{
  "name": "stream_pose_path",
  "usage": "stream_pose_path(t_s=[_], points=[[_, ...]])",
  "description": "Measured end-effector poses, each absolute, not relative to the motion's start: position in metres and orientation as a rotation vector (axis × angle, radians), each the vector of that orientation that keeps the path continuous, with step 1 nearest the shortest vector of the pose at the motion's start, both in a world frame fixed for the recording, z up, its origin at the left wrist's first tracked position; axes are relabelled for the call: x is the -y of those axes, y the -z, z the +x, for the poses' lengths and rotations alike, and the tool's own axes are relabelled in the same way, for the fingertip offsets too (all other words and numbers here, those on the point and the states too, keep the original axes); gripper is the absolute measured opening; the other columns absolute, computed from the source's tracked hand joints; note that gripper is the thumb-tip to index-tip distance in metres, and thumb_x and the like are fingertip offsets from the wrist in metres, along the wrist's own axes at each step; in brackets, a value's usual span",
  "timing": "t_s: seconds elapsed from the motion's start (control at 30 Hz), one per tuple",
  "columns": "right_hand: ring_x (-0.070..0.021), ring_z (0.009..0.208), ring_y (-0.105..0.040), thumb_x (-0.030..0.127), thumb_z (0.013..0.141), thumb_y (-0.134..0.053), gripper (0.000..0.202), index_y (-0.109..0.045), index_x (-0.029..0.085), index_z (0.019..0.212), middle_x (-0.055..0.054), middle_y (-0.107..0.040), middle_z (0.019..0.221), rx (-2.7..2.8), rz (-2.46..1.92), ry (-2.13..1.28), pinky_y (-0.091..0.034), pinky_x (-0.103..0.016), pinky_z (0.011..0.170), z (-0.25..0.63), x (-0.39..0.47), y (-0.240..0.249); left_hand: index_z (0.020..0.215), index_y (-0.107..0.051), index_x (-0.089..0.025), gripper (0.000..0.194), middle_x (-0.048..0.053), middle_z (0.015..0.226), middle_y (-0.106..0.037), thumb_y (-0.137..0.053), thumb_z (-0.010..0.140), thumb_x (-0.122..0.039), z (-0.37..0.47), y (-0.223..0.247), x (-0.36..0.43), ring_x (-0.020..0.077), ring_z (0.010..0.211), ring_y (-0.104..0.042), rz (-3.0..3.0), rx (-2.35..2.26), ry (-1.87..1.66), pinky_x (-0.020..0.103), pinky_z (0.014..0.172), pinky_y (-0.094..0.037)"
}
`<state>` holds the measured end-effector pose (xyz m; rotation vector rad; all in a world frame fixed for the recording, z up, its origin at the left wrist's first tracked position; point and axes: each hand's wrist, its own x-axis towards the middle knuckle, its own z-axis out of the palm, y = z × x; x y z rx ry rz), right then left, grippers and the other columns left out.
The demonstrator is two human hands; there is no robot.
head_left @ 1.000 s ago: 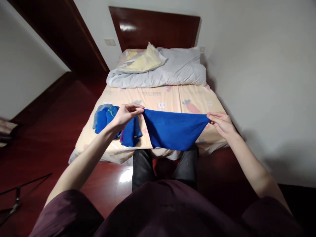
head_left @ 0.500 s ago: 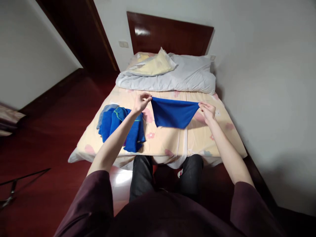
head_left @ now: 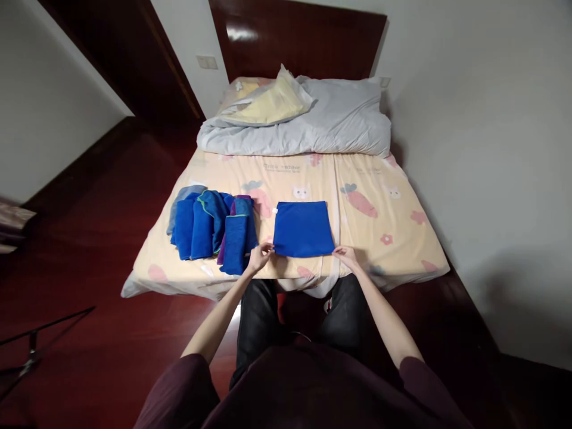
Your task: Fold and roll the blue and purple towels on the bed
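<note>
A blue towel (head_left: pixel 304 229) lies spread in a near-square on the bed, a small white tag at its far left corner. My left hand (head_left: pixel 260 257) pinches its near left corner, and my right hand (head_left: pixel 345 256) pinches the near right one. Both hands are closed on the cloth close to the bed's front edge. Just left of my left hand sits a pile of folded towels (head_left: pixel 205 223) in blue, purple and grey-blue, some with green edging.
The bed (head_left: pixel 384 238) has a peach sheet printed with carrots and flowers. A grey quilt (head_left: pixel 348 119) and a pale yellow cloth (head_left: pixel 279 104) lie by the dark wooden headboard (head_left: pixel 304 42). At the lower left a thin black stand (head_left: pixel 31 351) is on the floor.
Both hands have come down and nearer my body. The blue towel, held up in the air before, now rests flat on the sheet. My view has tilted lower.
</note>
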<state>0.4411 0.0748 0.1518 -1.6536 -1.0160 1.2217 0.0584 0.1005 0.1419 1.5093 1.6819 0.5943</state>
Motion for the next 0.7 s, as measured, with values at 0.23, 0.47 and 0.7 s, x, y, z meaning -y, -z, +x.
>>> stream_pose_path(t_s=[0.23,0.47,0.7], points=[[-0.0192,0.068,-0.066,0.023,0.053,-0.092,0.025,-0.069,0.018,0.062,-0.006,-0.073,0.065,0.922,-1.743,-1.245,-0.051,-0.032,0.07,0.443,-0.063,-0.105,0.101,-0.065,-0.023,0.026,0.006,0.102,-0.083,-0.08,0.081,-0.03,0.065,-0.088,-0.086,0.0219,0.106,-0.079,1.233,-1.781,-0.49,0.026,0.088,-0.06],[-0.0182,0.069,-0.067,0.039,0.044,-0.099,0.046,-0.061,0.021,0.063,-0.003,-0.073,0.066,0.856,-1.732,-1.172,-0.051,-0.028,0.068,0.454,-0.06,-0.087,0.103,-0.068,-0.023,0.026,0.003,0.097,-0.084,-0.074,0.08,-0.033,0.052,-0.079,-0.082,0.0239,0.107,-0.079,1.233,-1.814,-0.626,0.03,0.095,-0.059],[-0.0114,0.056,-0.054,0.042,0.045,-0.098,0.05,-0.06,0.02,0.068,-0.001,-0.071,0.067,0.859,-1.772,-1.361,-0.038,-0.022,0.05,0.462,-0.045,-0.079,0.102,-0.074,-0.021,0.03,0.004,0.095,-0.084,-0.077,0.076,-0.036,0.044,-0.076,-0.069,0.0258,0.106,-0.079,1.246,-1.818,-0.547,0.03,0.093,-0.059]])
